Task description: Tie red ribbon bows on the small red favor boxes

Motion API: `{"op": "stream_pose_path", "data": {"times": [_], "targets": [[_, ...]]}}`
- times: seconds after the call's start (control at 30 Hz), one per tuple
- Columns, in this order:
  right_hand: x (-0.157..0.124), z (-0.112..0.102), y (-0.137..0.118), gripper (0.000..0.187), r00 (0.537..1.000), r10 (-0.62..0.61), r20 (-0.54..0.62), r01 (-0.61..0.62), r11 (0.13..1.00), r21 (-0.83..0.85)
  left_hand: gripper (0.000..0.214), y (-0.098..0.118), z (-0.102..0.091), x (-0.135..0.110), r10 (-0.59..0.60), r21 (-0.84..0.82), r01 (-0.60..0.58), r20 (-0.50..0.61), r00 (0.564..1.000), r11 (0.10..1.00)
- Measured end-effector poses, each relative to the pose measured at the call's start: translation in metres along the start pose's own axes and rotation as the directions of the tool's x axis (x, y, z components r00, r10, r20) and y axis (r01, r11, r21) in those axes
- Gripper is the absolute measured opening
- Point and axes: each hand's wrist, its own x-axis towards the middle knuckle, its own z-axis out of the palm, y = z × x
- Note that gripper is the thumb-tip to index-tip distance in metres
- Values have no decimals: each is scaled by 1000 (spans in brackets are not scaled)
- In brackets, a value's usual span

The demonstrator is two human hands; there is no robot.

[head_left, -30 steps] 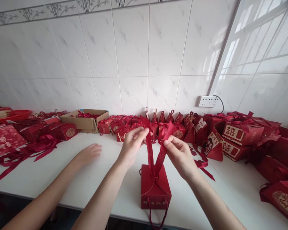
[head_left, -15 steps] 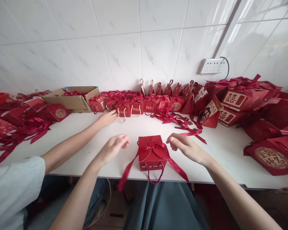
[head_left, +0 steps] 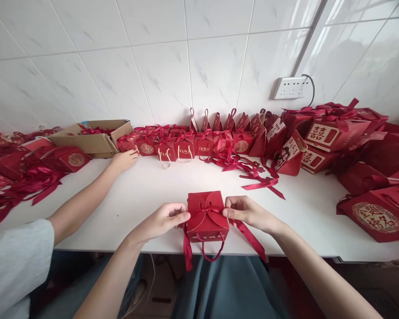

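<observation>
The red ribbon (head_left: 252, 241) is pinched on both sides of its knot – one part between the thumb and fingers of the left hand (head_left: 168, 218), the other by those of the right hand (head_left: 248, 212), both grips narrow. Between the two sets of fingertips, the red box (head_left: 208, 223) is seated on the white table (head_left: 146, 190). Beyond the fingers, loose ribbons (head_left: 262, 182) are strewn; farther left of them, a co-worker's hand (head_left: 124, 160) is stretched towards lined-up boxes (head_left: 146, 148).

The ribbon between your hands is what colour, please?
The ribbon is deep red, best in the head view.
</observation>
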Motion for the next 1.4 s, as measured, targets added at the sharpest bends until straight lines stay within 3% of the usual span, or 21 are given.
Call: {"op": "stream_pose_path", "data": {"times": [0.1, 0.27, 0.4, 0.6, 0.7, 0.83, 1.0, 1.1, 1.2, 1.4], "targets": [[0, -4, 0, 42, 999, 28, 15, -29, 999, 24, 35, -2, -2, -1, 55, 11, -55, -34, 998, 998], [0, -10, -8, 43, 999, 46, -7, -46, 999, -14, 35, -3, -4, 0, 14, -96, -18, -40, 999, 995], [1, -9, -11, 47, 999, 43, 8, -43, 998, -41, 42, -5, -2, 1, -10, -236, 26, 72, 997, 971], [3, -6, -7, 46, 999, 36, -9, -37, 998, -41, 59, -7, -8, 1, -90, -175, 142, 276, 957, 974], [3, -5, -7, 43, 1000, 24, -1, -24, 999, -25, 55, -6, -10, 1, -67, -241, 158, 347, 935, 958], [2, -7, -9, 42, 999, 28, 28, -27, 998, -54, 48, -9, -10, 1, -43, -267, 130, 310, 950, 955], [2, -11, -6, 40, 999, 41, 26, -39, 998, -58, 64, -9, -8, -2, -89, -244, 190, 372, 924, 951], [1, -12, -4, 38, 999, 46, 18, -45, 998, -40, 53, -6, -7, -3, -93, -255, 203, 385, 918, 946], [0, -12, -4, 37, 999, 26, 20, -25, 999, -40, 39, -5, -8, -3, -56, -321, 161, 311, 949, 933], [-1, -9, -3, 41, 999, 27, 30, -25, 998, -49, 55, -6, -8, -2, -78, -321, 129, 168, 983, 938]]}}
